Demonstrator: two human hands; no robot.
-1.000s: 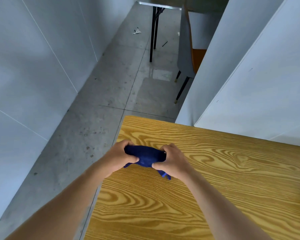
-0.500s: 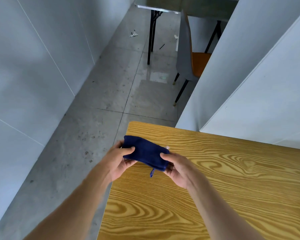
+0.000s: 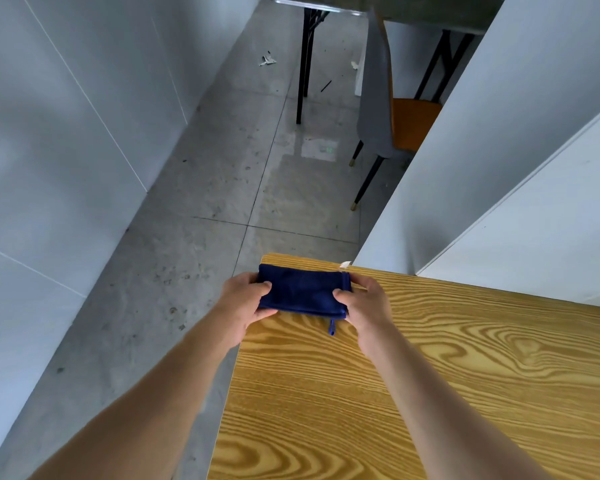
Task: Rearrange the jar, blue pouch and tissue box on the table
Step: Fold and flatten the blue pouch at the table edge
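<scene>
Both hands [image 3: 305, 304] gripping flat blue pouch [image 3: 302, 292] over woodgrain table [image 3: 430, 393].

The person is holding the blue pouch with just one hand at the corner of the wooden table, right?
Not quite. In the head view both hands hold the blue pouch: the left hand grips its left end and the right hand its right end. The rest is right: it is at the corner of the wooden table.
</scene>
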